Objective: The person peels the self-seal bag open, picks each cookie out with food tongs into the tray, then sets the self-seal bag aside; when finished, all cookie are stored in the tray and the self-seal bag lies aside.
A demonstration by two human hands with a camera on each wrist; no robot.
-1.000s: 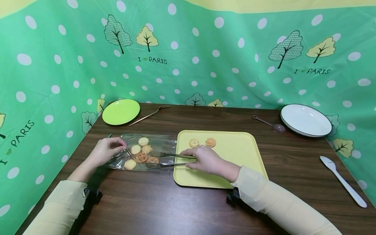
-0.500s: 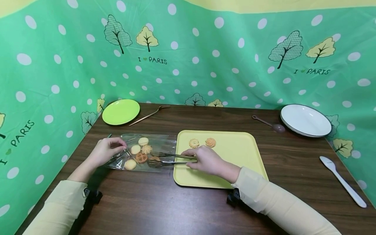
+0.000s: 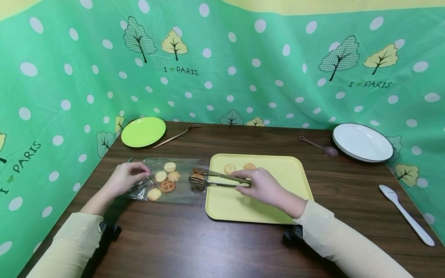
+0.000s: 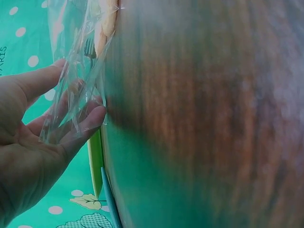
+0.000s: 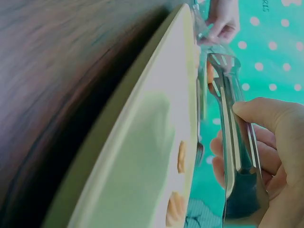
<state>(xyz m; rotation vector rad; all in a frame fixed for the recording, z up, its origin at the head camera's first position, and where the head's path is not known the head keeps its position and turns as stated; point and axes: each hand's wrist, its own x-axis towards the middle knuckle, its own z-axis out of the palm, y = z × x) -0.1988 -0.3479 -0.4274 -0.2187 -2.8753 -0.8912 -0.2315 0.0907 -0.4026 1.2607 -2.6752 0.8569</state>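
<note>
My left hand point(image 3: 126, 178) pinches the gathered left end of a clear plastic bag point(image 3: 187, 164); in the left wrist view, thin film point(image 4: 73, 107) passes between thumb and fingers. Several cookies lie inside the bag, among them a brown pretzel-shaped cookie point(image 3: 168, 187) and a pale round one point(image 3: 154, 194). Metal tongs point(image 3: 222, 176) are in my right hand point(image 3: 265, 187), their slotted ends at the bag's right opening. A brown cookie point(image 5: 210, 72) sits between those ends. Two cookies, a ring-shaped one point(image 3: 230, 168) and a swirled one point(image 3: 249, 166), rest on the yellow tray point(image 3: 278, 200).
Behind the bag are a green plate point(image 3: 143, 132) and a copper-coloured fork point(image 3: 177, 136). Toward the right stand a white dish point(image 3: 363, 141), a brown spoon point(image 3: 328, 151) and a long white spreader point(image 3: 406, 214). A patterned green cloth point(image 3: 222, 88) hangs along the table's far edge.
My right hand has drawn the tongs rightward toward the bag's opening, carrying the brown cookie away from the others. The left hand has stayed on the bag's end.
</note>
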